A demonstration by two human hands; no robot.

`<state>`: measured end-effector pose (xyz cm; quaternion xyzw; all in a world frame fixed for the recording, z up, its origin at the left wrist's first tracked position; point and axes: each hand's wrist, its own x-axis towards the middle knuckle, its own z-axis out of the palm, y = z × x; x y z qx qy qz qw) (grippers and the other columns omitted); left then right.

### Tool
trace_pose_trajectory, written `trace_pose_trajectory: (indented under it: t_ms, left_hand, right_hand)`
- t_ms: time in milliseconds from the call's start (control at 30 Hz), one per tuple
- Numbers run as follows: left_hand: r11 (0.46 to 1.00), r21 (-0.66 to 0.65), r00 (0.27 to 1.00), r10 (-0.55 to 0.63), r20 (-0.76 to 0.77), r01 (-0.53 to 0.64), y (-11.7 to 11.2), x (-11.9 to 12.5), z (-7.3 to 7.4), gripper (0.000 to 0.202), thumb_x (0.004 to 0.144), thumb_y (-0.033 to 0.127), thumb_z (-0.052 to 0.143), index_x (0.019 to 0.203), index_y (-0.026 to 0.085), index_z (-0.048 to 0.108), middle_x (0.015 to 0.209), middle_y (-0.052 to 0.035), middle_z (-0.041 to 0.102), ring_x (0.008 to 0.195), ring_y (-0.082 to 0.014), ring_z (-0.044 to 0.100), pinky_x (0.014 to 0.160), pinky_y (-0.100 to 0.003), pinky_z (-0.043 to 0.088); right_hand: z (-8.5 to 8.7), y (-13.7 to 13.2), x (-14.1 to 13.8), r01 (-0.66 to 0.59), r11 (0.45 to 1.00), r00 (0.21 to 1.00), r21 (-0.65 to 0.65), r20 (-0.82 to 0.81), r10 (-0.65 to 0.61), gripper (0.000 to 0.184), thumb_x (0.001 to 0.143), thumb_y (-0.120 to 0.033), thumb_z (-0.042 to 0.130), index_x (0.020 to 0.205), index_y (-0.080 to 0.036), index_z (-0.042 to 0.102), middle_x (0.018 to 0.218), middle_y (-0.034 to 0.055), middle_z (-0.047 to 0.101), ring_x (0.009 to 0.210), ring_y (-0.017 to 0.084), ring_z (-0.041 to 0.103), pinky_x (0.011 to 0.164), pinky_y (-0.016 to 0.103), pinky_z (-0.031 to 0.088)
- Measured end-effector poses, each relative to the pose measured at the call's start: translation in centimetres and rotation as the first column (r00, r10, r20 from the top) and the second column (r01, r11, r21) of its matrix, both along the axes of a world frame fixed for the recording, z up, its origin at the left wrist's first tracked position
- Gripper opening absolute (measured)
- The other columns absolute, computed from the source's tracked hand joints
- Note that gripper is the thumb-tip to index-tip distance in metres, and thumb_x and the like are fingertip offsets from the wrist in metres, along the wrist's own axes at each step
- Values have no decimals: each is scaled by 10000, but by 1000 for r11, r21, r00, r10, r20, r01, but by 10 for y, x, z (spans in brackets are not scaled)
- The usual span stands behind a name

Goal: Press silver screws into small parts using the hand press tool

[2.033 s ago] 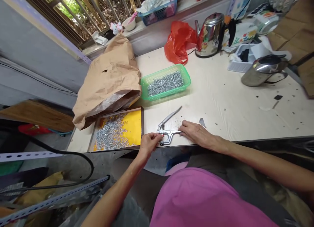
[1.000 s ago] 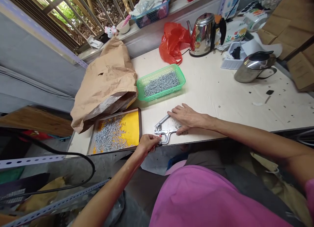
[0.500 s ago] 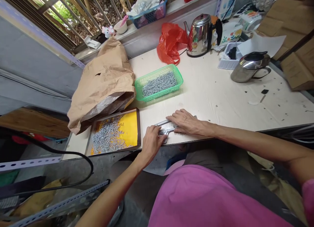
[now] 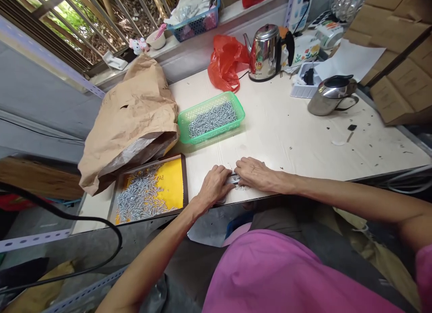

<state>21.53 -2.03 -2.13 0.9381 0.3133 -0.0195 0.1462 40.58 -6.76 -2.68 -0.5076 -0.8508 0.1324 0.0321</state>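
Though nr edge (image 4: 249, 200) — hands (image 4: 213, 186) (image 4: 254, 174) on tool (image 4: 233, 179)

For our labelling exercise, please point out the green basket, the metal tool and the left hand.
Green basket (image 4: 240, 110): head view, on its right end wall.
Metal tool (image 4: 232, 179): head view, on its small uncovered part.
Left hand (image 4: 213, 185): head view, middle of its back.

Basket (image 4: 240, 111) behind tool (image 4: 233, 179), tray (image 4: 184, 182) left

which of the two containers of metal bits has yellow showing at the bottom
The dark-rimmed tray, at lower left; the basket is green and shows no yellow inside.
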Motion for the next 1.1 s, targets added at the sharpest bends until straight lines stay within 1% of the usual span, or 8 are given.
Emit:
trace_pose_trajectory:
  t_ms: [233,400,567,767,833,900,1000,1100]
  left_hand:
    - [999,12,999,30,43,-31,-2,-1,-5,208,867,334,642,1015,187,640,950,-69,642,945,-239,565,814,-369,505]
    - [986,145,985,56,163,-80,-32,-7,-10,354,908,280,579,1245,178,552,1276,-142,572,1181,-281,529,970,-452,491]
    - [993,112,952,8,306,-45,-76,-3,-24,338,970,238,454,1294,182,530,1365,-123,557,1334,-256,456,1097,-460,417]
    - [999,-1,934,49,353,-52,-84,1,-26,388,961,323,486,1323,184,509,1312,-132,605,1312,-265,493,1124,-523,371]
    - [999,5,933,43,358,-48,-86,1,-24,434,950,347,506,1345,168,485,1348,-156,574,1349,-292,449,1118,-548,367]
    - [999,25,928,15,371,-26,-95,-1,-22,448,945,347,512,1349,155,479,1365,-176,552,1356,-302,436,1099,-535,395]
    - [994,63,907,-112,405,94,-116,-14,-15,343,942,284,514,1261,164,553,1230,-148,639,1228,-252,554,1025,-419,482]
    - [984,142,898,-160,410,110,-123,-45,-4,207,927,219,527,1101,191,637,962,-81,704,963,-192,642,874,-325,534]
  right_hand:
    - [-11,-5,1,12,998,998,66,-66,-8,120,932,-226,565,915,-132,637,917,103,619,895,218,540,762,324,371]
    - [-2,6,17,0,999,998,51,-68,3,360,902,-463,596,1041,-136,654,1008,129,619,935,239,542,769,321,359]
    - [-4,30,23,83,995,996,49,-49,-81,187,956,-260,524,958,-147,673,1002,105,647,943,217,549,754,314,309]
    - [2,54,13,133,977,991,167,7,-136,154,923,-249,559,918,-165,688,982,88,665,949,237,519,785,360,278]
    - [8,51,-2,24,981,1000,193,0,-24,150,914,-249,568,948,-183,698,999,90,654,946,236,505,774,361,278]
    - [12,43,-23,-188,962,979,198,-47,201,142,910,-274,581,955,-224,706,1028,75,636,960,227,487,758,349,283]
    - [12,33,-58,-472,860,868,195,-68,492,115,891,-270,604,854,-232,707,1025,67,623,1012,228,453,748,341,288]
    - [5,30,-82,-584,785,800,208,-19,600,120,846,-216,636,732,-188,666,962,85,620,1011,234,438,745,353,289]
